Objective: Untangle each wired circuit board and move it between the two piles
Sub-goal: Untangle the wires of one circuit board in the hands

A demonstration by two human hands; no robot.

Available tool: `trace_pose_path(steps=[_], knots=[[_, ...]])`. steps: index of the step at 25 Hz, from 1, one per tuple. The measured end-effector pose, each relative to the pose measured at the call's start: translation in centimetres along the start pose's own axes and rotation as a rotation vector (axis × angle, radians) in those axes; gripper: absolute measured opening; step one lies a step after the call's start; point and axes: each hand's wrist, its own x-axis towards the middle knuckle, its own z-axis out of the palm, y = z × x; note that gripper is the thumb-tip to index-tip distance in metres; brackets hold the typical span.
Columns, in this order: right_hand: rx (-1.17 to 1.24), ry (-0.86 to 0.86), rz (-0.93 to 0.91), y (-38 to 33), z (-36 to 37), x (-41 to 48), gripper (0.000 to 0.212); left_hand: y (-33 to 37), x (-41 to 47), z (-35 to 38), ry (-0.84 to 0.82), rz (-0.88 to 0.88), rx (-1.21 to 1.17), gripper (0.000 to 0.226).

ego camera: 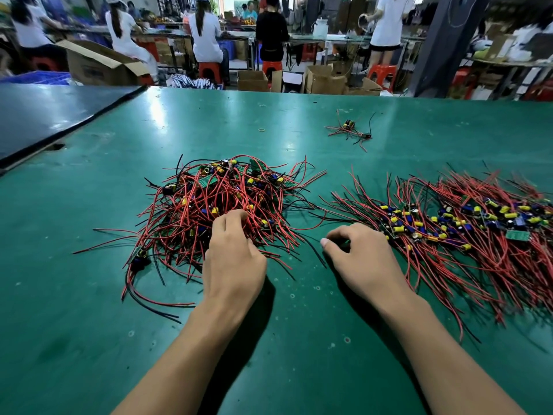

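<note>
Two bare forearms reach forward over the green table (89,339), nearest the camera. The left hand (235,259) lies knuckles up at the near edge of the tangled pile (209,193). Its fingers (230,218) are curled and pressed together, their tips buried among the red and black wires and gripping a clump of them. Which board they hold is hidden by the wires.

The right hand (362,259) rests at the near left corner of the sorted pile (463,232). Its thumb (326,242) and curled fingers close toward each other, with a dark wire end between them. Whether they actually pinch it I cannot tell. The first boards of that pile lie just beyond its knuckles.

The tangled pile is a rounded heap of looping wires with small boards and yellow and blue parts mixed in. The sorted pile is flatter, its wires fanned out more or less side by side and its boards in a band across the middle. The two piles are near each other, with stray wire ends crossing the gap.

Farther back and well apart from both lies a small loose cluster (350,131) of wired boards, and to its left a rubber band (262,130). A dark panel (45,115) covers the far left of the table. Beyond the edge are cardboard boxes (253,80) and people seated on red stools (209,70).
</note>
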Motion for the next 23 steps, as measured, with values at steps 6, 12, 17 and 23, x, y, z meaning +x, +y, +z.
trace_pose_path(steps=[6, 12, 17, 23], knots=[[-0.006, 0.046, 0.042, 0.6, 0.0, 0.3, 0.019, -1.1, 1.0, 0.1, 0.074, -0.022, -0.092, 0.041], [0.041, 0.086, 0.171, 2.2, -1.7, 1.2, 0.021, -1.4, 0.9, 0.3, 0.102, 0.033, -0.073, 0.028], [0.027, 0.035, 0.154, 1.7, -1.8, 0.9, 0.019, -0.3, 0.9, -0.4, 0.29, 0.165, -0.251, 0.021], [0.378, -0.172, 0.11, -0.7, -1.8, 0.6, 0.023, 2.4, -1.4, -0.3, 0.139, 0.39, -0.492, 0.021]])
